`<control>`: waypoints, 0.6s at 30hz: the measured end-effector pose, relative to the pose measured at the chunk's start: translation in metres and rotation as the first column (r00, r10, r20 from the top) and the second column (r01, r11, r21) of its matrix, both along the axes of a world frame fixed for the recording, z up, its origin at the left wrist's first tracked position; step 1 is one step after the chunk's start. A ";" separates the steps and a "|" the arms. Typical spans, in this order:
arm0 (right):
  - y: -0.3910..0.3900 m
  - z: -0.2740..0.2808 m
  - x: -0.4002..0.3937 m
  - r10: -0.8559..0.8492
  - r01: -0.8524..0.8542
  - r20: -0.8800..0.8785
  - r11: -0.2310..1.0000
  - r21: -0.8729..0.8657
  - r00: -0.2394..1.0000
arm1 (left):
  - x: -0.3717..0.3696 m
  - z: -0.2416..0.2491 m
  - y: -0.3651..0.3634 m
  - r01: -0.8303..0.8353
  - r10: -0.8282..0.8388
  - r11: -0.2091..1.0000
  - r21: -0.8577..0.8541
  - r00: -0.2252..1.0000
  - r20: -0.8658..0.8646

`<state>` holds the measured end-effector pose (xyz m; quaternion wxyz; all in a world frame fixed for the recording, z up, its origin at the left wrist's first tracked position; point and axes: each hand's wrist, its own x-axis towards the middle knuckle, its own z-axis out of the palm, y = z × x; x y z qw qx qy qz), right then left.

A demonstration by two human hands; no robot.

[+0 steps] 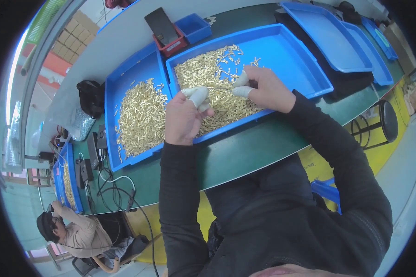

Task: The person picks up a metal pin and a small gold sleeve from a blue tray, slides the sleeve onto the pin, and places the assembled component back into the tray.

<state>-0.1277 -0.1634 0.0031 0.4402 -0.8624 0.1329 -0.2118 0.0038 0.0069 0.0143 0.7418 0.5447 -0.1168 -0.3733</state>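
My left hand (186,117), with white finger cots on its fingertips, is closed in a pinch above the near left part of a blue tray (291,48). Opposite it, my right hand (270,92) also pinches with covered fingertips. Whatever sits between the fingers is too small to make out. Under and around both hands spreads a heap of small brass-coloured metal pins (231,105), with a few scattered loose toward the tray's middle. A second blue tray (118,83) to the left bears another heap of similar pieces (142,117).
Behind the trays stand a red bin (172,46) with a dark phone-like device (161,25) and a small blue bin (194,28). More blue trays (330,37) lie at right. Cables (120,184) cross the green table's left end, near a seated co-worker (78,231).
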 end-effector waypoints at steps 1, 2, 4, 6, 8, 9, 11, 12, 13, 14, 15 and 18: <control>0.002 0.008 -0.001 0.019 -0.014 -0.051 0.996 0.094 0.999 | 0.000 0.002 0.000 -0.001 0.001 1.000 0.000 1.000 -0.001; 0.004 0.016 -0.001 0.068 -0.024 -0.148 0.959 0.282 0.987 | -0.001 0.003 0.000 -0.002 0.002 1.000 0.003 1.000 -0.006; 0.005 0.020 -0.002 0.113 -0.016 -0.217 0.915 0.404 0.970 | -0.001 0.003 0.000 -0.001 0.001 1.000 0.006 1.000 -0.010; 0.003 0.011 0.000 0.041 -0.018 -0.140 0.987 0.161 0.989 | 0.001 0.002 -0.001 -0.001 0.001 1.000 0.000 1.000 -0.009; 0.006 0.012 0.002 0.050 -0.020 -0.140 0.978 0.209 0.989 | -0.004 0.004 -0.003 0.006 -0.006 1.000 0.004 1.000 -0.003; 0.007 0.013 0.002 0.054 -0.019 -0.138 0.970 0.241 0.989 | -0.006 0.006 -0.004 0.014 -0.014 1.000 0.006 1.000 0.002; 0.006 0.018 0.002 0.069 -0.003 -0.184 0.941 0.340 0.980 | -0.005 0.004 -0.003 0.020 -0.020 1.000 -0.016 1.000 0.017; 0.005 0.020 0.002 0.083 0.010 -0.214 0.915 0.403 0.973 | -0.005 0.003 -0.003 0.024 -0.023 0.999 -0.032 0.999 0.025; 0.006 0.020 0.002 0.085 0.011 -0.210 0.910 0.415 0.974 | -0.005 0.003 -0.003 0.026 -0.025 0.999 -0.034 0.999 0.028; 0.007 0.019 0.003 0.088 0.010 -0.201 0.899 0.439 0.976 | -0.005 0.003 -0.003 0.030 -0.028 0.999 -0.038 0.999 0.036; 0.008 0.019 0.003 0.090 0.009 -0.191 0.887 0.462 0.977 | -0.004 0.003 -0.003 0.033 -0.031 0.999 -0.044 0.999 0.043; 0.010 0.002 0.007 0.046 -0.036 -0.076 0.992 0.124 0.996 | -0.012 -0.011 -0.010 0.155 -0.157 0.987 0.032 0.986 0.064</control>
